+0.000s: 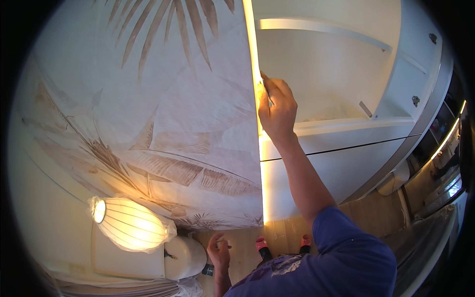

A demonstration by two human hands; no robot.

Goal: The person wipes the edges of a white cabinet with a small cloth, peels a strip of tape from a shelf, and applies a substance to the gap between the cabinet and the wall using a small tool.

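Note:
My right hand (278, 109) is raised to the lit strip (253, 54) that runs along the edge of a patterned wall panel (208, 104). Its fingers are closed in a pinch at the strip, around a small thin piece that is mostly hidden and too small to name. Beside that hand stands a white cabinet (326, 74) with its inside showing. Low down, my left hand (218, 252) hangs near the foot of the panel, its fingers loosely bent and apart. Nothing shows in it.
A glowing ribbed lamp (133, 225) in clear plastic wrap hangs at the lower left, above a white rounded piece of furniture (185, 257). A cabinet door (415, 64) with hinges stands at the right. Plastic sheeting (420, 252) covers something at the lower right. My feet are on a wooden floor (287, 230).

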